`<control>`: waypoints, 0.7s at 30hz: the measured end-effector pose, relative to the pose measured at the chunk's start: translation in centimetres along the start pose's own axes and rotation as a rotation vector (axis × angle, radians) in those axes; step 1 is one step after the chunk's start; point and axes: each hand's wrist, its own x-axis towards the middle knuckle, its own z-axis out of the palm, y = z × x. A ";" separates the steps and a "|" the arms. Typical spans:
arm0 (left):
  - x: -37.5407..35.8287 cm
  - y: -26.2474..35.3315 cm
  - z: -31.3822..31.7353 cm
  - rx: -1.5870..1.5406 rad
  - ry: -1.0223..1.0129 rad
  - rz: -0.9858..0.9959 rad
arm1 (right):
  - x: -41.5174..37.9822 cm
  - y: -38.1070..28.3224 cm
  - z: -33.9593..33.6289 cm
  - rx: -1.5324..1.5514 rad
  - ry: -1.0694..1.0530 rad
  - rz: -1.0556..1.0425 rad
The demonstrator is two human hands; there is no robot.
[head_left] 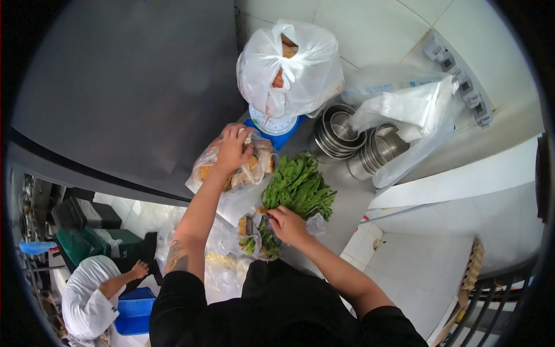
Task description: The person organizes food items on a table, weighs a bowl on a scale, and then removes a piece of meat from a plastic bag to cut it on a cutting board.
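Note:
My left hand (234, 149) is closed over a clear plastic bag (199, 173) of tan and brown chunks, possibly bread, with fingers curled on its top. My right hand (290, 225) pinches a small brown strip (262, 210) beside a large bunch of leafy greens (299, 184). The greens lie on the steel counter (355, 202), leaves pointing away from me. Below them, close to my body, are stems and small leaves (267, 244) in clear plastic, with a brown band (245, 226) alongside.
A blue dial scale (274, 128) carries a knotted white plastic bag (289, 72). Nested steel pots (332, 136) and plastic bags (413, 107) stand to the right. A grey panel (133, 87) borders the left. A person in white (89, 298) is at lower left, near a blue bin (136, 312).

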 end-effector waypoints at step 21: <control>-1.0 0.1 0.5 -0.073 0.061 -0.110 | -0.1 -0.5 0.2 -0.020 -0.003 0.004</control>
